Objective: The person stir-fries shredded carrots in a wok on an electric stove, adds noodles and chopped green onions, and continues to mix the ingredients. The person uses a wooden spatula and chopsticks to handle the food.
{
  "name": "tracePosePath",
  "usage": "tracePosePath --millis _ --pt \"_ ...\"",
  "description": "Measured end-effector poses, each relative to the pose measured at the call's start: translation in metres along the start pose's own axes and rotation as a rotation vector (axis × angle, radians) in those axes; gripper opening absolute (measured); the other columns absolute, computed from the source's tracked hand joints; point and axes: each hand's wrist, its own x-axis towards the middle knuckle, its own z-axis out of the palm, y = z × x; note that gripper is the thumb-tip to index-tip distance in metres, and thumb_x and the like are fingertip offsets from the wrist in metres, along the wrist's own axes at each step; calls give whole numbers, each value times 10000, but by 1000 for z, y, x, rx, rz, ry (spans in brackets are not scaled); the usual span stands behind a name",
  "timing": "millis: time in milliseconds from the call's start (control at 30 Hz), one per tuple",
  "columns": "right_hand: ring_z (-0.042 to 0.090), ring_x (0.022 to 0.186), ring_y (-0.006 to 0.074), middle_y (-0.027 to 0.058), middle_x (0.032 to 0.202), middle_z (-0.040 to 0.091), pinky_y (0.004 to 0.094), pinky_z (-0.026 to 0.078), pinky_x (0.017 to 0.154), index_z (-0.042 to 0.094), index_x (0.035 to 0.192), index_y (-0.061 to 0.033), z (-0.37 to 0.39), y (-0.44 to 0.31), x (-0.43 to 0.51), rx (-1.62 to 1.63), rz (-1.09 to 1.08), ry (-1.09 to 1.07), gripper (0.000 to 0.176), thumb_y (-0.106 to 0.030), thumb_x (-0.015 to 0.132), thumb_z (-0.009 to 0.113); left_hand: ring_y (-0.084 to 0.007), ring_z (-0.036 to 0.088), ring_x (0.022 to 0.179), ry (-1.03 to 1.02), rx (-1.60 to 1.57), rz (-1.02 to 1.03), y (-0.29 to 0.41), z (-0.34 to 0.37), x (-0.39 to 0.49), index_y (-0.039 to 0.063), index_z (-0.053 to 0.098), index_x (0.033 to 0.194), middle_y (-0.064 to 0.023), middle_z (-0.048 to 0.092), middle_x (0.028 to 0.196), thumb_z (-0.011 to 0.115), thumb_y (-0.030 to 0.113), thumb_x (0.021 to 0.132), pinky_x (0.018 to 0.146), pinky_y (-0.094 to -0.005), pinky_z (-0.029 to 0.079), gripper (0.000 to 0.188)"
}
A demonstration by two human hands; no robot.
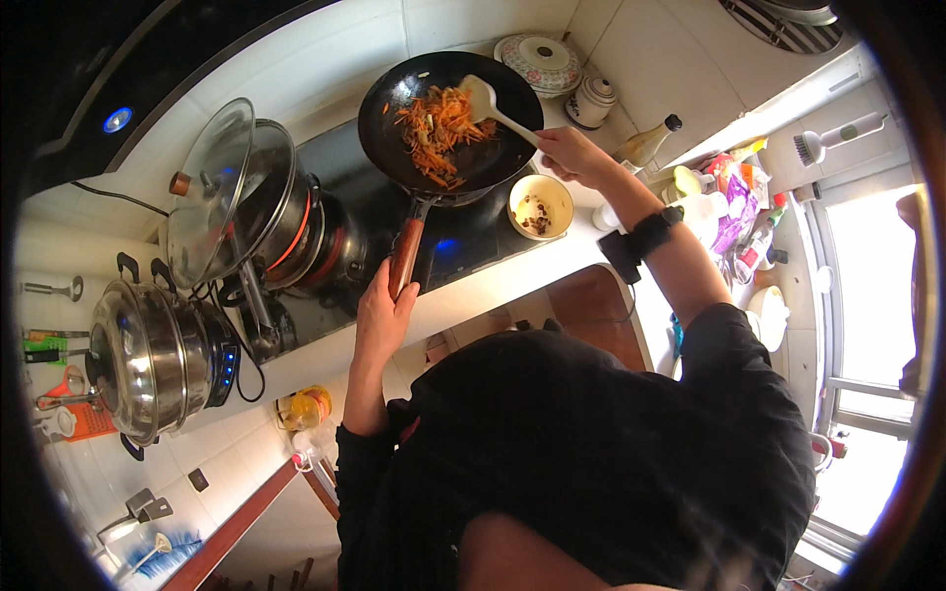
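A black wok (510, 159) with a wooden handle (408, 255) sits over the dark glass cooktop. My left hand (384, 310) is closed around that handle. In the wok lie shredded carrots (436, 129) mixed with other cooked bits. My right hand (573, 156) grips the handle of a pale turner spatula (480, 100), whose blade rests at the right side of the carrots. Just below the right hand stands a cream bowl (563, 207) with a few brown bits inside.
Left of the wok are stacked pans with glass lids (214, 192) and a large steel steamer pot (148, 362). Behind stand a floral lidded pot (543, 70), a small lidded jar (591, 100) and a glass bottle (647, 148). Bags and bottles crowd the right by the window.
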Motion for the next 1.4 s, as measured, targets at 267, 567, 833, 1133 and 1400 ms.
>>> tracePosePath --millis 267,567,833,1133,1400 --pt "623 773 303 187 842 637 405 492 712 558 1272 -85 43 -6 -34 -599 -519 153 365 -191 931 483 -418 565 1059 -15 -27 -12 6 0 -1 -52 403 1312 -285 568 1157 598 242 885 907 -422 445 554" --pt "630 871 393 213 925 654 474 510 745 492 1323 -143 18 -19 -15 -917 -355 468 405 -163 919 482 -416 552 1091 -1 -28 -10 0 3 -1 -47 395 1326 -285 554 1192 611 247 878 926 -424 439 578" --pt "635 866 373 229 885 646 442 510 742 604 1191 -101 39 -45 59 -750 -583 321 322 -164 895 494 -417 558 1067 -23 -35 -23 6 0 -1 -42 408 1306 -276 567 1158 607 232 877 908 -424 442 547" --pt "641 887 281 97 941 677 367 511 776 686 1122 -226 -13 -97 -13 -1136 -612 -3 280 -319 870 611 -419 559 1059 -7 -38 -3 8 0 0 -42 408 1303 -276 567 1153 603 215 874 901 -422 445 537" --pt "658 821 222 29 872 696 381 512 731 684 1119 -257 -43 -99 -89 -1465 -605 205 251 -246 886 592 -407 563 1059 -36 -76 -36 11 -2 1 -13 409 1320 -262 571 1156 601 204 874 895 -418 444 532"
